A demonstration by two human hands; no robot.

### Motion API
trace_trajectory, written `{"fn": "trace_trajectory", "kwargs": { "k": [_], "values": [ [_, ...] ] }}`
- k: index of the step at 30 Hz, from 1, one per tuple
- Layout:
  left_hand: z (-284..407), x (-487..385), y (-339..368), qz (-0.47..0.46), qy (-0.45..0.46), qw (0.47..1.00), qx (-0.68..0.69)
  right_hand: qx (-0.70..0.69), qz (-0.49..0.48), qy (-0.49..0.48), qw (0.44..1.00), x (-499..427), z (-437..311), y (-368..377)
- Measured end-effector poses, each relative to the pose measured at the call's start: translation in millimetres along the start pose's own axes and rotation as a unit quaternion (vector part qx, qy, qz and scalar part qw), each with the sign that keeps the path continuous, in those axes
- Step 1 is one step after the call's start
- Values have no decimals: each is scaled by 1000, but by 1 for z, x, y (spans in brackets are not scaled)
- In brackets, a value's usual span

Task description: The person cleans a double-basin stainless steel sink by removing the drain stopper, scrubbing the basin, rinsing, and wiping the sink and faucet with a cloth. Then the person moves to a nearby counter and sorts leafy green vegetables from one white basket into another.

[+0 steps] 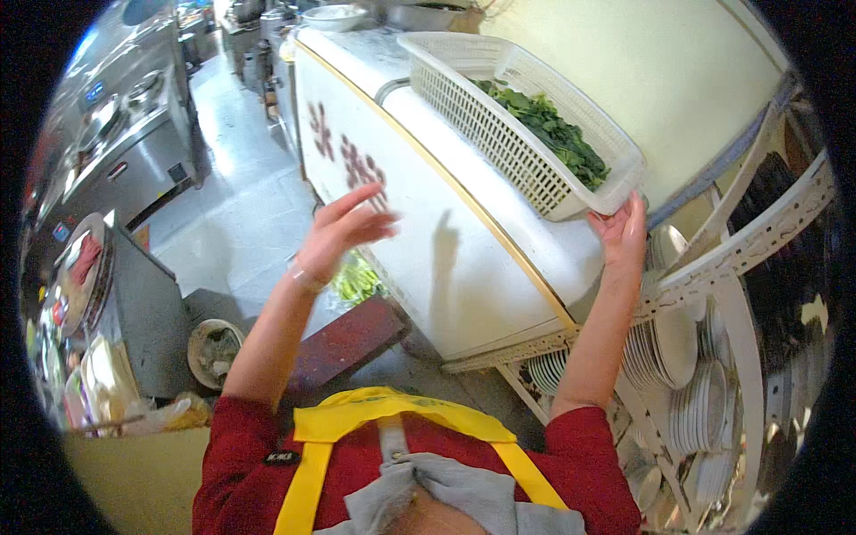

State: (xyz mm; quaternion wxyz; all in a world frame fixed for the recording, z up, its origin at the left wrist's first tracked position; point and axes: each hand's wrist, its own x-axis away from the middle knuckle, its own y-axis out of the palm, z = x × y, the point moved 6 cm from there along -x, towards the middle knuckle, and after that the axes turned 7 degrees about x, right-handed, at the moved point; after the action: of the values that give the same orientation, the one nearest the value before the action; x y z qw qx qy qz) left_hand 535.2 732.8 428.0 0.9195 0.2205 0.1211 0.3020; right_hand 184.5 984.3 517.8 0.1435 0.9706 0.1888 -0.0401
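A white plastic basket (491, 130) with latticed sides rests on top of a white chest freezer (461, 281). Dark green leafy vegetables (552, 130) lie in its nearer part. My right hand (620, 221) grips the near right corner of the basket, fingers around the rim. Held in the air before the freezer's front, my left hand (351, 224) is slightly blurred, its fingers apart and nothing in it. Its shadow falls on the freezer's front, which bears dark red marks.
Stacked white plates (695, 408) fill a metal rack (735, 267) at right. A dark red block-like object (351, 341) and bagged green vegetables (358, 279) are on the floor below. To the left stand a round board (87, 274) with meat, a bucket (215, 353) and a steel stove (127, 154).
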Motion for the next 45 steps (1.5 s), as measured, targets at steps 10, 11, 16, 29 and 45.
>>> {"fn": "trace_trajectory", "kwargs": {
  "k": [10, 11, 16, 29, 45],
  "values": [
    [-119, 345, -380, 545, 34, 784, 295, 371, -189, 6, 909, 210, 170, 127],
    [-111, 365, -388, 560, 53, 767, 309, 382, -253, 79, 885, 223, 188, 164],
    [-131, 451, -429, 590, 111, 740, 305, 379, -340, -26, 860, 219, 201, 279],
    [-220, 449, -458, 747, 123, 558, 340, 447, -673, -121, 578, 219, 413, 532],
    [-171, 229, -707, 782, -245, 548, 168, 600, -794, -94, 35, 8, 806, 672]
  ]
}}
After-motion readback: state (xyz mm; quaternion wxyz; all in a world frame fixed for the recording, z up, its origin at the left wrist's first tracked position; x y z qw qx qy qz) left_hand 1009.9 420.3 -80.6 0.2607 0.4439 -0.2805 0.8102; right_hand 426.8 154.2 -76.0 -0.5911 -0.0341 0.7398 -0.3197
